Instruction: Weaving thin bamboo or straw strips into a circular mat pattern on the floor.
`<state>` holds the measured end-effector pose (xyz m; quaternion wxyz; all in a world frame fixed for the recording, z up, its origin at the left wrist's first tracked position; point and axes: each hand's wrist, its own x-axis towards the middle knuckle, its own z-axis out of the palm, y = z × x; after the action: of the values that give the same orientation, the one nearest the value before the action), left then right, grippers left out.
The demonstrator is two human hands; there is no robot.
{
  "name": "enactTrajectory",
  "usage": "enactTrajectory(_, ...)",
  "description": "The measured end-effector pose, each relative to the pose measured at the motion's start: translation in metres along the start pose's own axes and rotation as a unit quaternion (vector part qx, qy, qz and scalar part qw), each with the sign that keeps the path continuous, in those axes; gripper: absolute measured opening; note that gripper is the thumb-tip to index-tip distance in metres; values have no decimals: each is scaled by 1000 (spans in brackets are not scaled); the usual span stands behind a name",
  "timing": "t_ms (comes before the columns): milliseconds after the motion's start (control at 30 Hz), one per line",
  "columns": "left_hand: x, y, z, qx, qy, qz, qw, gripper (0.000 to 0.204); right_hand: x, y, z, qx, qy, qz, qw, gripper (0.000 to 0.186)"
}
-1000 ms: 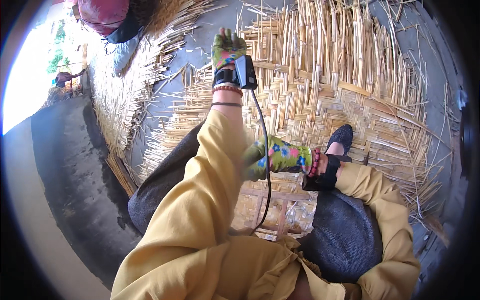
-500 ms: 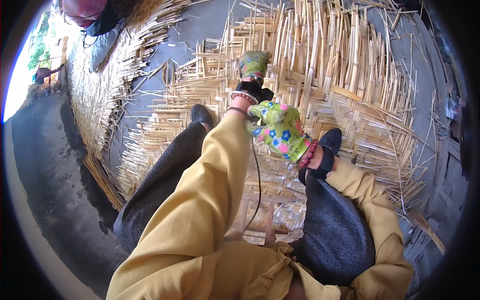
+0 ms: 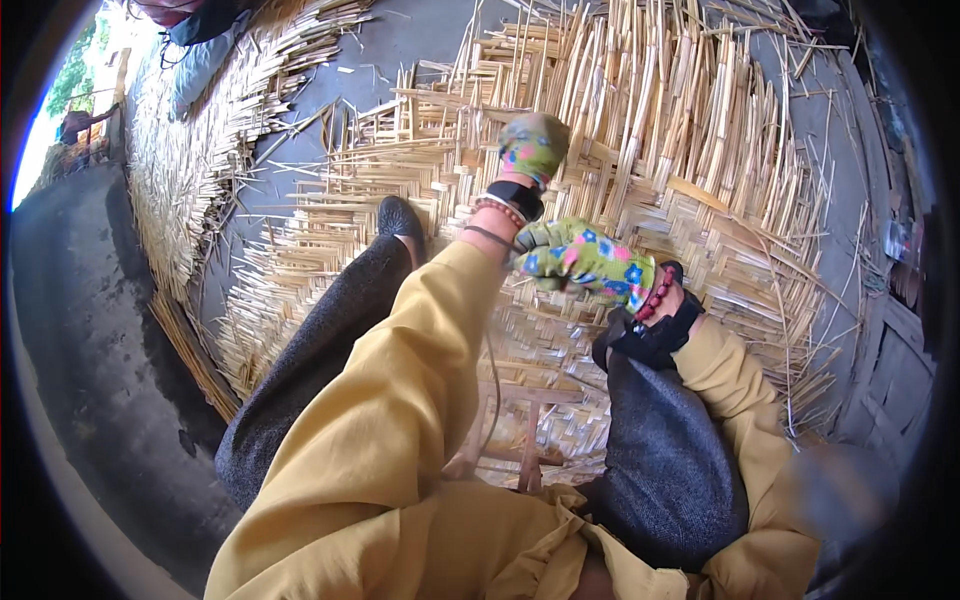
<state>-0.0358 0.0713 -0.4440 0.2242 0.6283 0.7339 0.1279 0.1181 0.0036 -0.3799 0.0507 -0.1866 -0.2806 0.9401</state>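
Note:
My left hand (image 3: 533, 147), in a flowered green glove, is held out above a woven straw mat (image 3: 450, 190). It is balled into a fist, and whatever it may hold is hidden. On that wrist are a black wristband (image 3: 520, 200), a beaded bracelet (image 3: 498, 210) and a dark cord (image 3: 490, 236). My right hand (image 3: 588, 263), in a matching glove, reaches across with its fingers curled together beside the left cuff. Its fingertips are slightly blurred, so I cannot tell whether they pinch the cord. A thin cable (image 3: 495, 385) hangs below the left forearm.
Loose straw ends (image 3: 660, 90) fringe the mat's far side. Another straw mat (image 3: 190, 150) lies to the left, beside a dark raised ledge (image 3: 90, 330). A low wooden frame (image 3: 530, 430) stands between my legs. Wooden boards (image 3: 890, 370) edge the right side.
My left fist has shifted slightly right and nearer. My right hand has moved down and right from the left wristband, toward the cuff side. The cable has swung left.

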Motion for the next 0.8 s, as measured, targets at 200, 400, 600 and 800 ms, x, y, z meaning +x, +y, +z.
enactTrajectory(200, -25, 29, -7, 140, -94, 158, 973, 20, -14, 46, -40, 16, 380, -54, 923, 30)
enactTrajectory(400, -1, 16, -6, -474, -104, -146, 862, 21, 4, 15, -12, 36, 86, -184, 979, 22)
enactTrajectory(600, -17, 24, -24, -657, -233, -273, 663, 24, -7, -38, 29, -244, 153, 8, 958, 18)
enactTrajectory(800, -32, 83, -97, -643, -199, -177, 718, 19, -48, -89, 92, -259, 139, -25, 955, 16)
